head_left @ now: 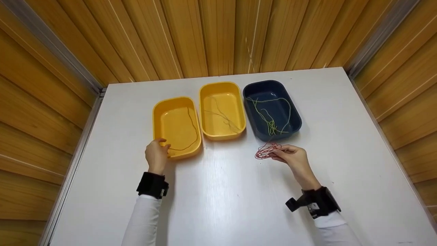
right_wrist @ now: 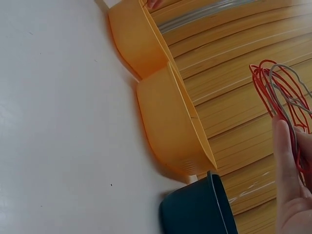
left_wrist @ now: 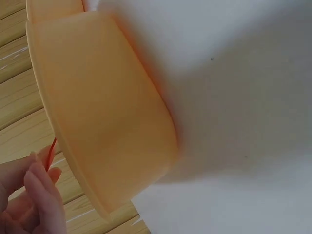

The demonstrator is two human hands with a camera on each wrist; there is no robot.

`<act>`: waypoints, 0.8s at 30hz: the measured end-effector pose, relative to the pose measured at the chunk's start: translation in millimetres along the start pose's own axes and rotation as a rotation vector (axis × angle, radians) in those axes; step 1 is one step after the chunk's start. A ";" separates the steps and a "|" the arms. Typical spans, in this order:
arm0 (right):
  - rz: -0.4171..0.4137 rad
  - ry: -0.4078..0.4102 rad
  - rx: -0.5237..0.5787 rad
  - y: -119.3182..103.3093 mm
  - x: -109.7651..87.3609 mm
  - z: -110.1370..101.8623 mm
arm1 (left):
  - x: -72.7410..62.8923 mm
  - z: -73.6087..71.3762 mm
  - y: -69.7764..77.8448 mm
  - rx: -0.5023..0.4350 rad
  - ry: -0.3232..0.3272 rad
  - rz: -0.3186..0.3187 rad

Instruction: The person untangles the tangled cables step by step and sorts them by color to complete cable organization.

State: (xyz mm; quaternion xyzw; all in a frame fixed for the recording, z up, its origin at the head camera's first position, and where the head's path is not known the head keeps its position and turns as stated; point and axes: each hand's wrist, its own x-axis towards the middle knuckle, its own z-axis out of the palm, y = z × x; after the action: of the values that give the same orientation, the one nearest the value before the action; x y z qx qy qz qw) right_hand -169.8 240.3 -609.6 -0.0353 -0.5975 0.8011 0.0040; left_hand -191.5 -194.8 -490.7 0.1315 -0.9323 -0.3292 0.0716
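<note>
1. Red wire bundle (head_left: 264,153) is pinched by right grip (head_left: 295,159), near the blue tray (head_left: 280,118).
2. Red strand (left_wrist: 51,150) is pinched by left grip (head_left: 157,153).
3. Light, springy, snag-prone handling is expected; loops are best grasped together.

No Legible Text Showing

No letters, numbers, brands or signs are showing readably in the head view or either wrist view. Faint grey marks (head_left: 405,242) are lying at the lower right of the white surface (head_left: 235,208), too dim to read. A small pale patch (head_left: 313,206) is showing on the black right wrist strap (head_left: 326,201); whether it is bearing print cannot be told. In the right wrist view, fine marks (right_wrist: 187,165) are showing on the middle yellow bin (right_wrist: 165,117), too small to make out.
</note>
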 end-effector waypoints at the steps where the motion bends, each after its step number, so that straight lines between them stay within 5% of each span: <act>1: -0.001 -0.003 0.002 0.3 0.5 0.5 | -0.1 -0.6 0.2 0.038 0.002 0.005; 6: -0.012 -0.033 0.019 1.8 2.4 1.5 | -0.5 -3.2 -0.1 0.152 0.024 0.011; 10: -0.024 -0.053 0.003 0.9 3.1 3.1 | -2.4 -6.0 3.3 0.141 0.058 0.041; 17: -0.022 -0.034 -0.074 2.0 4.0 6.1 | -16.2 -3.6 35.5 -0.169 0.036 0.250; 24: -0.068 -0.125 -0.101 -30.2 -14.0 33.6 | -47.6 6.1 81.6 -0.487 -0.123 0.409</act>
State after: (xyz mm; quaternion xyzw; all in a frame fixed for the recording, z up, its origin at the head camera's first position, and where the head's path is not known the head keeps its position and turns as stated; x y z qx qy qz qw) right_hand -159.0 216.1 -570.4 0.0350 -0.6371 0.7699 -0.0081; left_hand -163.5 -116.2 -446.0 -0.0995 -0.8360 -0.5285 0.1091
